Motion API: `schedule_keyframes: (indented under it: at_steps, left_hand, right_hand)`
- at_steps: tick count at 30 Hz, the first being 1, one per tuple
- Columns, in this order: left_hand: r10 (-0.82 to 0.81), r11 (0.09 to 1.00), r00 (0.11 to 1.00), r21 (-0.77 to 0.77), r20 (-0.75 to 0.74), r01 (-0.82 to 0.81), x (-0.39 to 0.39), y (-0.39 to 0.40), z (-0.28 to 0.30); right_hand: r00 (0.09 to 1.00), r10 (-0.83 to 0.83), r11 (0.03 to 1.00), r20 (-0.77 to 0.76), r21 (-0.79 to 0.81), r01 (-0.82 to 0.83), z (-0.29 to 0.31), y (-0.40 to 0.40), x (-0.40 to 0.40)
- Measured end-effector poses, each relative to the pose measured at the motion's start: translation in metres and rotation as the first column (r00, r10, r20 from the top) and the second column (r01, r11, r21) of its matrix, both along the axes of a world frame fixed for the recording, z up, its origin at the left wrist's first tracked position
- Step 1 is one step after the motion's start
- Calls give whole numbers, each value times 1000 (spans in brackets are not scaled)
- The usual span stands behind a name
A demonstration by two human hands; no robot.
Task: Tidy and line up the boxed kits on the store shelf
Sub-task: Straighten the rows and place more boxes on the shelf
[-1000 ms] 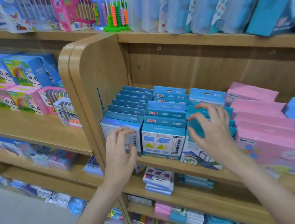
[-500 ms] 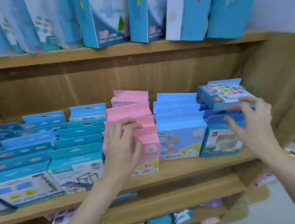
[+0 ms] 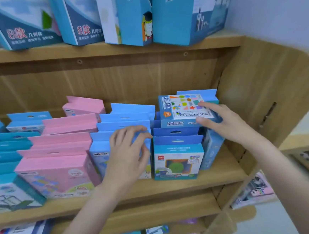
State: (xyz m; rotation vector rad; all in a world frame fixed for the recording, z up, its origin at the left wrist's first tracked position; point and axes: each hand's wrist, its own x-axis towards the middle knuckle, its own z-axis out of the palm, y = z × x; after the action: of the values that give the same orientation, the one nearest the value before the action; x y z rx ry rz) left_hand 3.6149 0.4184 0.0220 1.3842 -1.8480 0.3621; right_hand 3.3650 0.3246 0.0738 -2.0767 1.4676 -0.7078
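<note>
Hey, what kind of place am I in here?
Most likely a toy or stationery shop: wooden shelves packed with rows of identical pink boxes and light blue boxes, with hang-tab retail packaging.

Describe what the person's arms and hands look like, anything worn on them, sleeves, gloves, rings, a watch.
Both arms are bare from the picture's lower edge to the wrist: no sleeve shows. The left hand and the right hand are bare too, with no gloves. No watch, bracelet or ring is visible on either wrist or on the fingers that show. The fingernails look short and unpainted, though the picture is a little soft.
</note>
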Motion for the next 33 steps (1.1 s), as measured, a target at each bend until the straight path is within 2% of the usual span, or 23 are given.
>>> schedule_keyframes:
  at_steps: [3, 6, 10, 13, 18, 24, 26, 29, 31, 33]
  left_hand:
    - [9, 1000, 1000, 25, 23, -10, -5, 4, -5]
    - [1, 1000, 990, 27, 143, -5, -13, 4, -12]
    - [16, 999, 960, 42, 278, -29, -15, -1, -24]
    - [55, 997, 941, 28, 335, -68, -13, -3, -30]
    - [92, 995, 937, -7, 337, -95, -15, -4, -31]
    - [74, 994, 939, 50, 336, -96, -16, -2, -29]
    - [31, 996, 959, 68, 280, -52, -15, 0, -27]
    - [-86, 992, 996, 97, 9, 85, -17, 7, -14]
    - [-160, 974, 957, 120, -240, 193, -20, 16, 3]
    - [-238, 941, 881, 127, -409, 313, -22, 23, 17]
  right_hand:
    - [998, 1, 994, 56, 105, -6, -1, -5, 2]
    - [995, -44, 992, 86, 124, 33, 2, -11, 3]
    - [990, -141, 981, -3, 132, 140, 4, -19, 10]
    - [956, -239, 970, 173, 86, 227, 2, -19, 17]
    - [868, -181, 973, 462, -42, 225, 7, -15, 26]
    - [701, -214, 961, 680, 17, 276, 20, -9, 21]
    - [684, -185, 960, 706, -19, 279, 30, -4, 10]
    - [751, -38, 972, 659, -151, 181, 53, 14, -16]
    - [827, 100, 974, 553, -226, 33, 66, 34, -32]
    - [894, 247, 953, 374, -261, -154, 71, 55, -38]
